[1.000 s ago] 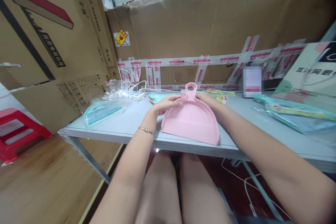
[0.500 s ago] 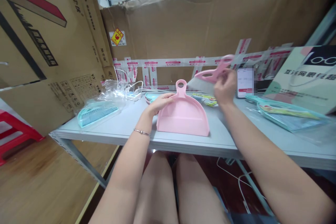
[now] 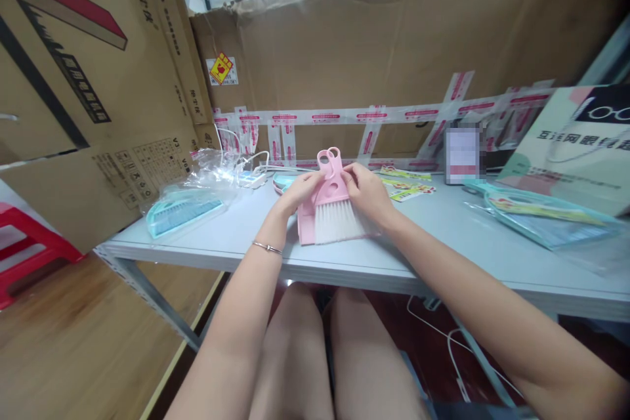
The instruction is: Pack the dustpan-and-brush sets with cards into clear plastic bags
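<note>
A pink dustpan point(image 3: 306, 222) lies on the grey table point(image 3: 236, 236) in front of me, mostly covered by a small pink brush point(image 3: 335, 207) with white bristles. The brush's handle loop sits over the dustpan's handle loop. My left hand point(image 3: 299, 189) grips the left side of the pair near the handles. My right hand point(image 3: 367, 193) holds the brush's right side, fingers curled on it.
A teal brush-and-dustpan set in a plastic bag point(image 3: 180, 210) lies at the table's left. Another bagged teal set point(image 3: 546, 216) lies at the right, by a printed paper bag point(image 3: 575, 144). Cardboard walls point(image 3: 374, 59) close the back and left. A red stool point(image 3: 24, 246) stands on the floor.
My right hand picked up the pink brush from behind the dustpan, lifted it, then brought it down onto the dustpan. The left hand stayed on the dustpan's handle side.
</note>
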{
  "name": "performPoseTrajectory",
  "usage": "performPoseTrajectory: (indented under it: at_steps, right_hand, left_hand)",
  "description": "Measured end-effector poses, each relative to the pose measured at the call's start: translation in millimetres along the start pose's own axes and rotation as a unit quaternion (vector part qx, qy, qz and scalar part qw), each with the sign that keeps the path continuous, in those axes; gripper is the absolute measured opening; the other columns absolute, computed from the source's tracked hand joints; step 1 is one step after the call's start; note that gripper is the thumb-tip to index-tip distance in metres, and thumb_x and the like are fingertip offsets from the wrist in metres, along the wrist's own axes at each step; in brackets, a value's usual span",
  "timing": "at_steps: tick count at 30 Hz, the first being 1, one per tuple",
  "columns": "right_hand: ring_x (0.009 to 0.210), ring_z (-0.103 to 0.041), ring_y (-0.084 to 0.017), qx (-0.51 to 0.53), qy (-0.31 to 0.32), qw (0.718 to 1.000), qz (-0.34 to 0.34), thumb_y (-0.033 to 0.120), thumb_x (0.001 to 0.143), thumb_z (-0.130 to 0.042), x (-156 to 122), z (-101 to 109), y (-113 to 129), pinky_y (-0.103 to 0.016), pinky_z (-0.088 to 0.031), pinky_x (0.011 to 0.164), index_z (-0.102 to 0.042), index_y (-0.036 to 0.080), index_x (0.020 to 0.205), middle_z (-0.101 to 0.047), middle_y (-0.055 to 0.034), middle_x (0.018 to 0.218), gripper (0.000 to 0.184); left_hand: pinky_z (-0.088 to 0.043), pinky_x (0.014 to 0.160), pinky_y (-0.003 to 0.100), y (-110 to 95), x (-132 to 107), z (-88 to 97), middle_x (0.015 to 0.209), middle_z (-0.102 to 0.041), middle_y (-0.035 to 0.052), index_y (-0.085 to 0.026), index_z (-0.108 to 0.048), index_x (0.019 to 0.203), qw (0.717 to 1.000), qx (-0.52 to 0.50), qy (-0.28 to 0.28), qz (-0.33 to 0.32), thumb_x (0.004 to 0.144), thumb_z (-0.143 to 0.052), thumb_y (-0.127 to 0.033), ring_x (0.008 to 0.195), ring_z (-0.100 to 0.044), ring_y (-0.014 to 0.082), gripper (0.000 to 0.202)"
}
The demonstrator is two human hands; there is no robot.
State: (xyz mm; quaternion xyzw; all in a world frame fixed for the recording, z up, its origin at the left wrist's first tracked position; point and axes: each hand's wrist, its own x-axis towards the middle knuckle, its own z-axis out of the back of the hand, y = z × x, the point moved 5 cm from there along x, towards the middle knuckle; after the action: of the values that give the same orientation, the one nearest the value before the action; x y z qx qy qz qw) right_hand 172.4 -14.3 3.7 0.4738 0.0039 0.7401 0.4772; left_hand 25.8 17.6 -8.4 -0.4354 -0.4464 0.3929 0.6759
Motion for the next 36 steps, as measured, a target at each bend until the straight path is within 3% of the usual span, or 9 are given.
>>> performPoseTrajectory:
  at_steps: [4, 8, 11, 15, 23, 26, 29, 32, 36]
  right_hand:
    - [0.099, -0.049, -0.03, -0.04, -0.038, 0.998, -0.004, 0.03, 0.086, -0.041, -5, -5, 4, -0.044, -0.037, 0.088, -0.055, 0.018, 0.088, -0.055, -0.0161, 0.1, 0.018]
    - [0.108, -0.044, -0.033, -0.063, -0.057, 0.996, -0.036, 0.035, 0.081, -0.051, -1, 1, -6, -0.047, -0.036, 0.091, -0.052, 0.016, 0.102, -0.048, -0.0189, 0.114, 0.028]
    - [0.096, -0.053, -0.028, 0.023, 0.054, 0.991, -0.121, 0.052, 0.076, -0.056, 4, -2, -26, -0.04, -0.042, 0.081, -0.048, 0.017, 0.107, -0.054, -0.0157, 0.108, 0.048]
    - [0.065, -0.052, -0.017, 0.088, 0.207, 0.968, -0.114, 0.068, 0.078, -0.041, 3, -8, -28, -0.03, -0.04, 0.062, -0.055, 0.019, 0.075, -0.058, -0.0038, 0.069, 0.051]
    - [0.063, -0.05, -0.016, 0.081, 0.235, 0.964, -0.091, 0.066, 0.081, -0.037, 0, -18, -22, -0.028, -0.039, 0.06, -0.055, 0.018, 0.067, -0.056, -0.0021, 0.064, 0.053]
    - [0.076, -0.057, -0.019, 0.041, 0.187, 0.971, -0.144, 0.059, 0.087, -0.033, 9, -7, -50, -0.03, -0.044, 0.068, -0.062, 0.018, 0.082, -0.064, -0.0057, 0.08, 0.05]
    - [0.107, -0.052, -0.029, -0.051, 0.082, 0.965, -0.245, 0.047, 0.09, -0.034, 12, 23, -98, -0.043, -0.041, 0.087, -0.06, 0.015, 0.105, -0.059, -0.0165, 0.112, 0.044]
    - [0.126, -0.032, -0.041, -0.144, 0.01, 0.922, -0.36, 0.043, 0.079, -0.056, 1, 51, -147, -0.058, -0.027, 0.097, -0.057, 0.009, 0.114, -0.042, -0.0274, 0.131, 0.048]
    - [0.128, -0.028, -0.044, -0.188, 0.007, 0.87, -0.455, 0.047, 0.063, -0.074, -14, 58, -186, -0.058, -0.024, 0.1, -0.056, 0.008, 0.118, -0.036, -0.03, 0.135, 0.069]
  left_hand:
    - [-0.041, 0.077, 0.027, -1, -1, -8.9, 0.091, -0.064, 0.0039, -0.014, -0.064, 0.091, 0.996, 0.063, 0.044, -0.042, 0.074, -0.063, -0.046, 0.085, -0.055, 0.0174, 0.036]
    - [-0.035, 0.063, 0.025, -3, -3, -13.8, 0.066, -0.052, -0.0014, -0.015, -0.055, 0.069, 0.988, 0.122, 0.076, -0.055, 0.078, -0.056, -0.049, 0.063, -0.046, 0.0115, 0.035]
    - [-0.031, 0.058, 0.025, -5, -5, -13.5, 0.061, -0.046, -0.0032, -0.017, -0.047, 0.063, 0.987, 0.133, 0.076, -0.054, 0.08, -0.052, -0.048, 0.057, -0.04, 0.0098, 0.035]
    - [-0.028, 0.056, 0.026, -3, -4, -13.6, 0.058, -0.041, -0.0038, -0.018, -0.043, 0.059, 0.985, 0.149, 0.081, -0.044, 0.08, -0.051, -0.045, 0.055, -0.037, 0.0097, 0.035]
    - [-0.026, 0.055, 0.027, 4, 0, -12.3, 0.057, -0.04, -0.0035, -0.018, -0.041, 0.057, 0.982, 0.162, 0.089, -0.028, 0.079, -0.051, -0.041, 0.054, -0.035, 0.0101, 0.033]
    - [-0.026, 0.055, 0.027, 1, -3, -10.6, 0.058, -0.039, -0.0037, -0.019, -0.041, 0.058, 0.983, 0.159, 0.088, -0.021, 0.078, -0.052, -0.039, 0.054, -0.035, 0.0102, 0.031]
    - [-0.025, 0.055, 0.028, -2, -6, -9.2, 0.058, -0.038, -0.0037, -0.019, -0.039, 0.058, 0.984, 0.157, 0.086, -0.012, 0.078, -0.052, -0.039, 0.054, -0.034, 0.0101, 0.031]
    - [-0.025, 0.056, 0.028, -4, -9, -9.5, 0.058, -0.038, -0.0038, -0.019, -0.038, 0.058, 0.984, 0.155, 0.089, -0.004, 0.078, -0.052, -0.039, 0.054, -0.034, 0.0101, 0.031]
    - [-0.024, 0.056, 0.028, -6, -10, -9.5, 0.058, -0.036, -0.0041, -0.019, -0.037, 0.058, 0.984, 0.156, 0.082, -0.001, 0.078, -0.052, -0.04, 0.054, -0.033, 0.01, 0.032]
